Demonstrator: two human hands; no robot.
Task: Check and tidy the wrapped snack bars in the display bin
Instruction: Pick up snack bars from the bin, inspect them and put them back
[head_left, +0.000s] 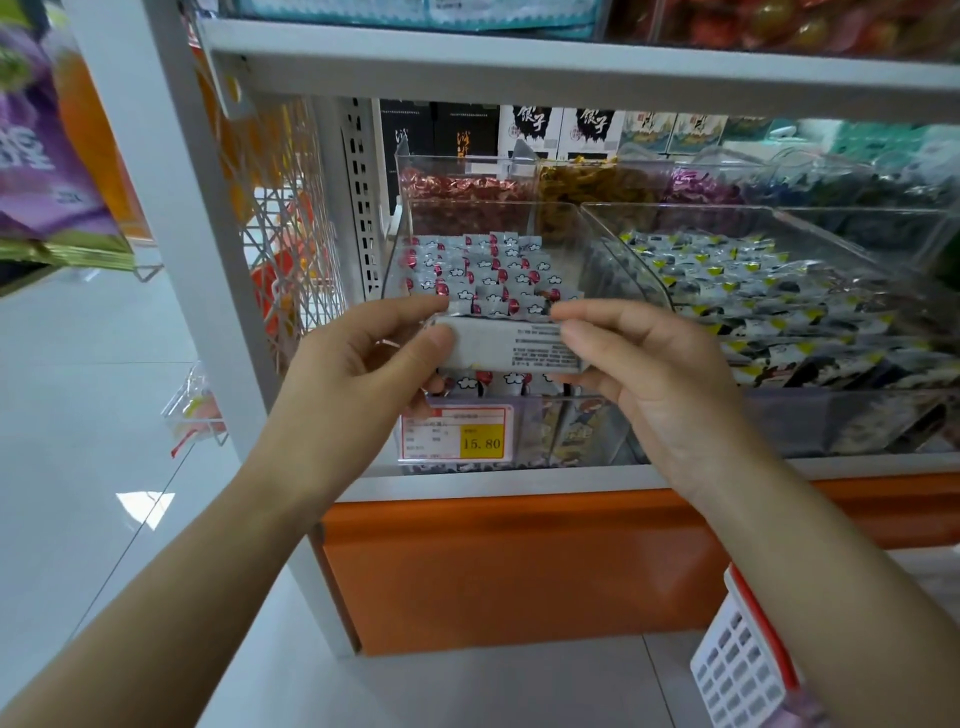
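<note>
Pale snack bar (511, 347) level, before stocked display bin (587, 249)

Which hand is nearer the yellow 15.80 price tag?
Left. The left hand, holding the wrapped snack bar, is just up-left of the yellow price tag; the right hand, also holding it, is farther up-right.

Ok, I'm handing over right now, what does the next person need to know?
Left hand pinches the left end of one wrapped bar, right hand pinches its right end; printed back faces the camera, held in front of the display bin. The other bars lie in rough rows inside the bin. Done: one bar out for checking. Left: return it, tidy the rows.
</note>
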